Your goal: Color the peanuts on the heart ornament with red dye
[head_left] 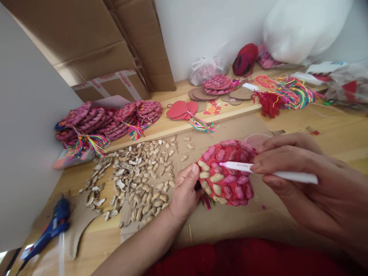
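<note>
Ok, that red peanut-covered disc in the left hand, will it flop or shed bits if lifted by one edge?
Probably stiff: the disc sits flat though the left hand pinches one edge and the right hand's marker touches it. Likely light: thin backing, peanut shells. Raised shells could snap off if squeezed.

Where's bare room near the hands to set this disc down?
The cardboard sheet below the disc, right of the peanut shells, is bare. So is the wooden tabletop between the right hand and the coloured threads. Crowded: the shells and stacked discs behind them.
</note>
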The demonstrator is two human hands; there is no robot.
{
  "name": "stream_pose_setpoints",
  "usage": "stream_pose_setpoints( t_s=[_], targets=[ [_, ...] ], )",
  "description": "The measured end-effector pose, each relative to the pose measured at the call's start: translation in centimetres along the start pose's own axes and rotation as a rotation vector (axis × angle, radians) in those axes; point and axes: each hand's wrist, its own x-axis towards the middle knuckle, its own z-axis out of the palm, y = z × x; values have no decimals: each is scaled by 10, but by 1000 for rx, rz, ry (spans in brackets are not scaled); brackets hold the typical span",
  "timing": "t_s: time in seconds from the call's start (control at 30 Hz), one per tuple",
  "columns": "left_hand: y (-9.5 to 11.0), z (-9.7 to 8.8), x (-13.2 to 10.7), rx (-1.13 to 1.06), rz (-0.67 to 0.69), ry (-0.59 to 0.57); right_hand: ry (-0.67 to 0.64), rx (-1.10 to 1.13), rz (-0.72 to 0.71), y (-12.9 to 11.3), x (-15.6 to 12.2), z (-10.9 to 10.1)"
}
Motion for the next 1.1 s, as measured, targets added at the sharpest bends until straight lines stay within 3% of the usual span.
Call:
stream_pose_setpoints(
  t_s=[0.2, 0.37, 0.67, 0.87, 1.1],
  targets=[
    [1, -2, 3, -30, -1, 24, -14, 25, -14, 0, -1, -1],
    [0, -2, 2, -10, 0, 16, 47, 37, 70, -5, -2, 0],
    [0, -3, 5, -43, -10, 10, -36, 32, -1, 1, -1, -3],
    [3, 0, 7, -34, -16, 44, 11, 34, 43, -1, -2, -1],
    [4, 1, 7, -16, -13, 84, -41, 28, 0, 4, -5, 1]
  ],
)
